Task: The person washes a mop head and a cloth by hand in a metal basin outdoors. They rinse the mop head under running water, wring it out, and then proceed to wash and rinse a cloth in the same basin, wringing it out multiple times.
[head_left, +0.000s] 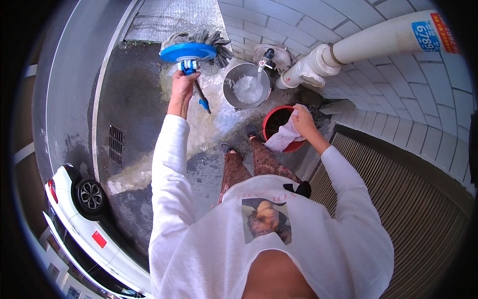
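Observation:
Raised at the upper left, my left hand [183, 89] grips the blue joint of a round mop head [188, 52] with grey strands; a short piece of its pole slants down beside the hand. My right hand [304, 122] holds a pale wet cloth [286, 133] over the rim of a red bucket [267, 120], with dark contents inside. Between the hands stands a metal bucket [228, 91]. Water runs into it from a wall tap [264, 65], and foamy water shows inside.
A white drainpipe [377, 33] runs along the tiled wall [291, 22], with a cloth [276, 56] behind the tap. Near the right side is a ribbed shutter [384, 194]. A floor drain grate [116, 145] and a parked white car [86, 231] lie to the left.

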Available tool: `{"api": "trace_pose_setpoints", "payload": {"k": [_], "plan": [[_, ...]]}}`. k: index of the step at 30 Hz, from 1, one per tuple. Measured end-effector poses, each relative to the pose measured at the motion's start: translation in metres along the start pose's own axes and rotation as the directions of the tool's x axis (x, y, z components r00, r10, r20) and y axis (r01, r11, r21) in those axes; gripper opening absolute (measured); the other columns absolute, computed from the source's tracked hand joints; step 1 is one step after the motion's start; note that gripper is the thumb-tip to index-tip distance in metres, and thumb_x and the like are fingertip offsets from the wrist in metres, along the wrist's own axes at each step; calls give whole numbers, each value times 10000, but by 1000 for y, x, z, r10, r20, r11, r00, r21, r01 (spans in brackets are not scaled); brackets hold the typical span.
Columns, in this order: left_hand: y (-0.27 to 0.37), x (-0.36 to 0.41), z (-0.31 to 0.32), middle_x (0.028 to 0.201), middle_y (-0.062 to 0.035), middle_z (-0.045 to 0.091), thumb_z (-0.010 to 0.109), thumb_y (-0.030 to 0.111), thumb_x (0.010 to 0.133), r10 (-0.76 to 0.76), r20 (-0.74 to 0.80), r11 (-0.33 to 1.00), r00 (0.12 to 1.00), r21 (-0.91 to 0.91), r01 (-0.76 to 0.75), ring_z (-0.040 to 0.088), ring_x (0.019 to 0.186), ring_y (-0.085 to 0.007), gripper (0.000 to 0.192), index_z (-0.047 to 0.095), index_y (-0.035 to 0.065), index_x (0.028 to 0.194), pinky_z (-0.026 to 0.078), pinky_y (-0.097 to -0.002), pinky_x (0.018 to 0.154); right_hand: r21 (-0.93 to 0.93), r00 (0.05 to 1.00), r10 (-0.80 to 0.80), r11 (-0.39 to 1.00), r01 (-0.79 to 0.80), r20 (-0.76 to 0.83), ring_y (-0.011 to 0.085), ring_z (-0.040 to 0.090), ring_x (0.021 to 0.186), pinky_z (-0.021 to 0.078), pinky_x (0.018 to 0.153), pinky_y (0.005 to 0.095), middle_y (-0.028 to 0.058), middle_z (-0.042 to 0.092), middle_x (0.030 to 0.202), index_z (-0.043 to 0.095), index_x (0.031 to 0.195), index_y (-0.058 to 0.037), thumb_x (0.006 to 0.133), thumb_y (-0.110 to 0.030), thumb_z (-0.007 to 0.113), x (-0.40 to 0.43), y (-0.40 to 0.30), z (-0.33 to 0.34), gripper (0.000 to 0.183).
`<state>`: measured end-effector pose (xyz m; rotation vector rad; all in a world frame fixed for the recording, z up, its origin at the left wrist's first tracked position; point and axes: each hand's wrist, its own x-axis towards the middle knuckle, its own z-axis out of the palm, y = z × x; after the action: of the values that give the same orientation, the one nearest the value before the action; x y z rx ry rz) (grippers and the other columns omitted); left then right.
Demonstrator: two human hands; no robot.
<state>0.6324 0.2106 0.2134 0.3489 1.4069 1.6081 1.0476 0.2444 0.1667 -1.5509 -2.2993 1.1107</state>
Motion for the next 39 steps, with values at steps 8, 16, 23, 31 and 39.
{"api": "trace_pose_setpoints", "payload": {"k": [8, 16, 23, 31, 39], "plan": [[24, -10, -16, 891, -113, 539, 518, -185, 647, -24, -21, 997, 999, -70, 23, 523, 791, -198, 364, 478, -28, 974, 414, -271, 653, 3, 991, 135, 991, -135, 11, 338, 505, 955, 395, 833, 383, 190, 542, 986, 486, 998, -6, 715, -118, 586, -11, 36, 4, 320], [35, 10, -47, 856, -107, 559, 527, -174, 626, -5, 22, 1000, 1000, -15, 6, 538, 764, -190, 340, 513, -15, 926, 427, -276, 663, 60, 991, 126, 990, -124, -33, 337, 509, 950, 402, 822, 384, 202, 547, 977, 485, 1008, 6, 725, -99, 574, 14, -7, 10, 314], [51, 68, -85, 844, -93, 570, 543, -170, 599, -3, 118, 999, 993, 54, -3, 549, 773, -189, 316, 536, -21, 878, 432, -284, 684, 70, 981, 161, 986, -154, -110, 295, 551, 879, 450, 744, 348, 166, 564, 962, 498, 1004, -6, 732, -102, 568, 27, -53, 25, 297], [81, 172, -129, 848, -87, 574, 523, -170, 599, -104, 268, 991, 958, 110, 77, 553, 784, -192, 330, 532, -20, 893, 435, -292, 714, 50, 894, 380, 924, -379, -237, 314, 560, 880, 448, 761, 360, 169, 575, 946, 499, 992, -9, 738, -93, 554, 15, -93, 95, 273], [116, 312, -126, 826, -83, 581, 511, -166, 608, -191, 417, 976, 888, 179, 126, 562, 731, -190, 303, 542, -21, 873, 455, -305, 659, 134, 432, 902, 425, -895, 22, 231, 607, 645, 498, 558, 367, 89, 582, 729, 542, 917, -77, 792, -142, 489, -75, -78, 232, 150]]}}
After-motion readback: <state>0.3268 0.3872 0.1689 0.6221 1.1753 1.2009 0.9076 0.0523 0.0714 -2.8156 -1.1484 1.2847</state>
